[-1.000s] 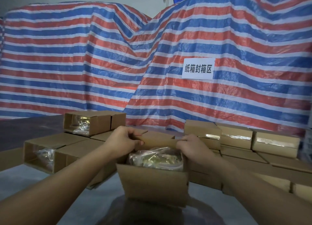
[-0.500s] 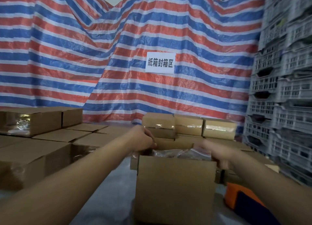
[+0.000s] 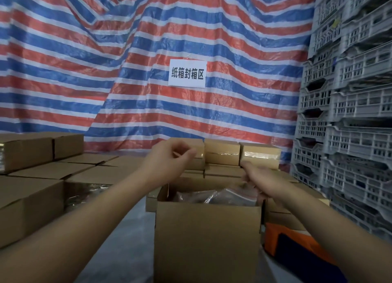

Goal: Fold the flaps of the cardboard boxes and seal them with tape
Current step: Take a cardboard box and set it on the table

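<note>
An open cardboard box (image 3: 207, 240) stands right in front of me, its near wall facing me and its flaps unfolded. Inside lies a clear plastic bag (image 3: 220, 196) with a red zip strip. My left hand (image 3: 167, 161) hovers above the box's far left corner with loosely curled fingers, and holds nothing. My right hand (image 3: 261, 181) reaches down at the far right rim and touches the bag. Blur hides whether its fingers pinch the bag.
Taped boxes (image 3: 221, 153) are stacked behind the open box. More boxes (image 3: 31, 202) fill the left side. Grey plastic crates (image 3: 350, 134) tower on the right. An orange and dark object (image 3: 297, 246) lies at the lower right. A striped tarp (image 3: 127, 49) with a white sign (image 3: 187, 73) hangs behind.
My view swung right and came closer to the box. My left hand let go of the box's far edge and rose above it. My right hand stayed at the right rim.
</note>
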The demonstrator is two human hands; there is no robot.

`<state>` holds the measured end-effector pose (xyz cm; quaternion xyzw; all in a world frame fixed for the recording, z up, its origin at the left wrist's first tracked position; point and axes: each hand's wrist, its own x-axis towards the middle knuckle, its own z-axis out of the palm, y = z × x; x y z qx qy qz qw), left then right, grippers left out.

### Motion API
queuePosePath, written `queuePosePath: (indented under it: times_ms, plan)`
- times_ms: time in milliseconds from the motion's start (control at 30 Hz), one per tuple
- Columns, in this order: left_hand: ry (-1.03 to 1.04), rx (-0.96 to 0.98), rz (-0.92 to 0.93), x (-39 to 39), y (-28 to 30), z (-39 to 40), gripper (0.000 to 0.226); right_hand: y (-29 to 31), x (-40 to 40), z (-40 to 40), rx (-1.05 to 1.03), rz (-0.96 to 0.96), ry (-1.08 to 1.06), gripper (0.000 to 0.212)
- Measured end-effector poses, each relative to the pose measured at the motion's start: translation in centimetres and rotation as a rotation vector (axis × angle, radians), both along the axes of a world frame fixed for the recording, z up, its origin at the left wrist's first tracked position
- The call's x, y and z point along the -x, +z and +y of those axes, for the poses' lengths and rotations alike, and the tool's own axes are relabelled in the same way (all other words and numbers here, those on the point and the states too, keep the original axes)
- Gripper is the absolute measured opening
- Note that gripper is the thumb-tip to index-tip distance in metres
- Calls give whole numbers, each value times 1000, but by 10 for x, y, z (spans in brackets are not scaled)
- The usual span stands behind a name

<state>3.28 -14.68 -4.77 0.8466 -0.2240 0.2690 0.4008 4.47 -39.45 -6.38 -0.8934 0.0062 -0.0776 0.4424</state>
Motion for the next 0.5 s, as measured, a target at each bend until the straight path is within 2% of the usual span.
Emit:
queuePosePath:
  times_ms: [67, 167, 233, 367, 433, 500]
  plan:
    - [-191, -127, -54, 22, 13, -11, 29, 7, 2, -2, 84, -52, -17, 55]
    - [-361, -538, 148, 47, 21, -30, 55, 12, 8, 0, 224, -48, 71, 42]
    - [-416, -723, 258, 51, 16, -40, 54, 11, 11, 3, 328, -100, 80, 35]
    - [-325, -635, 356, 37, 6, -47, 41, 10, 15, 6, 317, -166, 65, 29]
    - [-283, -661, 408, 31, 11, -46, 28, 12, 16, 6, 269, -183, 63, 30]
    - [-275, -680, 520, 24, 19, -45, 15, 13, 15, 6, 255, -279, 57, 31]
